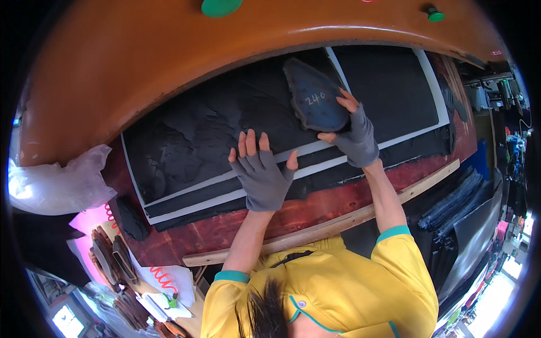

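Observation:
A dark blue-grey cutting die (315, 104) with an irregular outline and pale handwriting on its face lies on the wrinkled black sheet material (214, 132). My right hand (359, 135), in a grey fingerless glove, grips its right side: the thumb is at the lower edge and the fingertips rest on the right edge. Gloved the same way, my left hand (260, 177) is spread out over the black sheet and its white border strips (191, 207), left of the die. Nothing is held in it.
Beyond the sheet spans a large orange machine beam (135, 67) with green buttons (435, 14). A wooden strip (315, 225) edges the red board (197, 239) near me. Plastic wrapping (62, 183) and several cutting dies (107, 256) are at left; dark sheets (456, 203) are stacked at right.

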Demonstrator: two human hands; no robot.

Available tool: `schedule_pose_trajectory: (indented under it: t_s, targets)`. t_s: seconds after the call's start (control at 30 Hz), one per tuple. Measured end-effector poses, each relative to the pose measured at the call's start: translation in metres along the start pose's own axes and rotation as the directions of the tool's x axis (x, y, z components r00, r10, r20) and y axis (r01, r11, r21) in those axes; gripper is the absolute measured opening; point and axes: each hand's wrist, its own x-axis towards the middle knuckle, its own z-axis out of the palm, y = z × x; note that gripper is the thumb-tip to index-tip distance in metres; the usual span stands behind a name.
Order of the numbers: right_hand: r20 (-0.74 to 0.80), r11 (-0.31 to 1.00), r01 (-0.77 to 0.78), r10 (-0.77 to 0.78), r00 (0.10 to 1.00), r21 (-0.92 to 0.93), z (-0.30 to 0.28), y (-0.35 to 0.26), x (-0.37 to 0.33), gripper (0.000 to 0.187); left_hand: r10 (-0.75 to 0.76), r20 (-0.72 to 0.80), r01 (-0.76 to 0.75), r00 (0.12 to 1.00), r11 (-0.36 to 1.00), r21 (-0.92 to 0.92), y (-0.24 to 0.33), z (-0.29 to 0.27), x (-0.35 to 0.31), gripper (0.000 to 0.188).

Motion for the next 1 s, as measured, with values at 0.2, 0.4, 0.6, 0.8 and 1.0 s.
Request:
schedule_pose_trajectory:
  t_s: [0.2,0.4,0.6,0.8,1.0]
  targets:
    - [-0.133,0.998,0.052,-0.049,0.99,0.018,0.029,0.004,0.065,0.097,0.005,-0.122,-0.008,0.993,1.0,-0.018,-0.029,0.027,0.053,0.073]
    - [-0.21,0.988,0.052,-0.082,0.974,-0.145,0.031,-0.026,0.006,0.09,0.236,-0.526,-0.209,0.817,0.972,0.112,-0.022,-0.019,0.155,0.082]
    - [0.134,0.976,-0.216,0.212,0.968,0.02,0.043,-0.022,-0.016,0.037,0.416,-0.523,-0.289,0.744,0.906,0.31,-0.048,0.001,0.236,0.081]
    - [0.091,0.996,-0.037,0.044,0.995,-0.076,0.059,-0.002,0.013,0.025,0.136,-0.202,-0.12,0.97,0.989,0.092,-0.033,0.012,0.079,0.081]
    - [0.022,0.995,0.057,-0.055,0.998,-0.086,0.06,0.002,0.011,0.024,0.102,0.162,-0.119,0.981,0.988,0.096,-0.024,0.03,-0.011,0.059]
